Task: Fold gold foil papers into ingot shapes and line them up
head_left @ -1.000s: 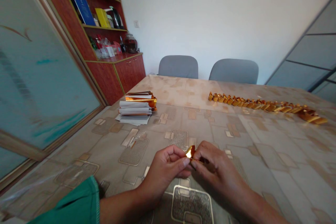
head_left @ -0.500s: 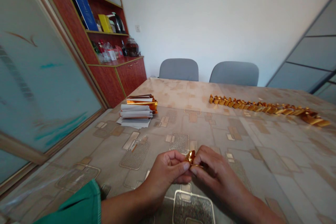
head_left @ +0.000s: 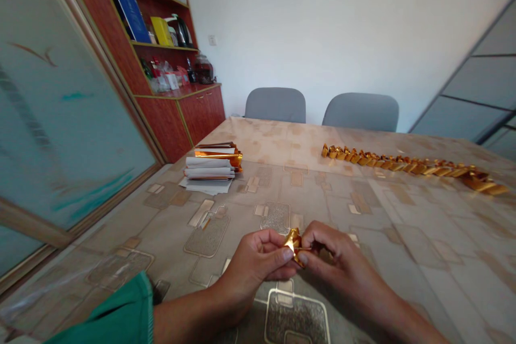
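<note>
Near the left edge of the surface [head_left: 314, 188], I've got a stack [head_left: 209, 172] of thin sheets, matte whitish, glossy gold at its right end. Further right, closer in: left hand [head_left: 253, 269] pinching a small gold piece [head_left: 291, 240], shiny, foil-like, bent; right hand [head_left: 338, 258] gripping its other side. Piece sits directly between both sets of fingertips, neither hand nearer; long axis looks near-to-far, can't be sure. Toward the far right corner, I see a row [head_left: 387, 163] of slanted, folded gold shapes, close-packed.
</note>
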A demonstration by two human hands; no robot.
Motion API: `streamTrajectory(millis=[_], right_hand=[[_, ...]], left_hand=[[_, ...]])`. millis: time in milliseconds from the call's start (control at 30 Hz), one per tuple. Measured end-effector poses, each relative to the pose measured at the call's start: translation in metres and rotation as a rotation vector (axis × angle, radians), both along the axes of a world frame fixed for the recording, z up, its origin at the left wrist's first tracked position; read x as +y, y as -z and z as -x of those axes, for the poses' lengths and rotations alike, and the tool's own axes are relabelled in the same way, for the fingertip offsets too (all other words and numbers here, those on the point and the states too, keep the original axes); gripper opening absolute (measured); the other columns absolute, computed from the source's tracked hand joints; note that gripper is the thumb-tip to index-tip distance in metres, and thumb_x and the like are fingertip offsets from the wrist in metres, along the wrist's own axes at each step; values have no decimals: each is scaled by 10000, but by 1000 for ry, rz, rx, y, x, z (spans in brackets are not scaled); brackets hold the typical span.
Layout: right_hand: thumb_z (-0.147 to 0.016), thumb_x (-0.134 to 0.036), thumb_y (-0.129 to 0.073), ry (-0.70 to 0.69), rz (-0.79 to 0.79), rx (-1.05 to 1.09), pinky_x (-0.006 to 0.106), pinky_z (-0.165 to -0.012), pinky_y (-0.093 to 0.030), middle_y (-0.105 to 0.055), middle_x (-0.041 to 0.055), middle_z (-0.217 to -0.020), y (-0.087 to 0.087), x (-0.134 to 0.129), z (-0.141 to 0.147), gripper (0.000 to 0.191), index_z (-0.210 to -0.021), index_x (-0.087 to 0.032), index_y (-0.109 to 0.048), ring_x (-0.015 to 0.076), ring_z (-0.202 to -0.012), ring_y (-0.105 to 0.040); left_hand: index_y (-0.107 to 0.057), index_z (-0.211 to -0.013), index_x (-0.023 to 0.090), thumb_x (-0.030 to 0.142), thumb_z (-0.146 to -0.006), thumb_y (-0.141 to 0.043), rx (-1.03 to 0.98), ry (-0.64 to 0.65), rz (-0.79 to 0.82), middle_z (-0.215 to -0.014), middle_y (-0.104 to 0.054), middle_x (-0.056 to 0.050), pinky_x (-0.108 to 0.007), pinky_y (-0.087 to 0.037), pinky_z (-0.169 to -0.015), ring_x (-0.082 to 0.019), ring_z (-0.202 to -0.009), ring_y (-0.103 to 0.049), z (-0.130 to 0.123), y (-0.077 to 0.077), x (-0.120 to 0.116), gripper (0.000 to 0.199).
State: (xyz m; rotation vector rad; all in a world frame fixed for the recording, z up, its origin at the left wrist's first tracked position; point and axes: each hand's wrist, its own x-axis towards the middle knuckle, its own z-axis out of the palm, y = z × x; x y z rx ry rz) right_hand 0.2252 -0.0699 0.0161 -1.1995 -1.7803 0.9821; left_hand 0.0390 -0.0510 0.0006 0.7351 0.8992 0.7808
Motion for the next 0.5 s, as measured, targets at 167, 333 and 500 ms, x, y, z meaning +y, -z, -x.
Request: streamTrajectory(millis=[167,333,500], right_hand=[[-917,-294,-646,-19,6,37,265,-610,-384,-589,-20,-739,6,1,-4,192,-753,-213,-587,144,-685,-522],[-949,-380,-630,-94,-33,36,298,-651,-415,-642,-2,-776,-1,3,-9,201,-812,-234,-649,170,-725,-572],[-956,-295,-598,-100,-72,-34,305,-661,-436,-654,7,-785,-7,3,-12,194,-774,-232,-625,170,-729,-600]], left_hand=[[-644,-769,112,391,-579,-959,-5,-6,3,-724,-720,-35,-195,-546,-645,-100,-632,-672,1,2,0,462],[-617,-765,128,360,-576,-962,-47,-16,21,-709,-701,-11,-193,-537,-633,-96,-610,-671,1,1,1,457],[-601,-757,133,364,-575,-960,-56,12,28,-699,-693,-8,-196,-533,-628,-97,-603,-668,1,1,2,464]])
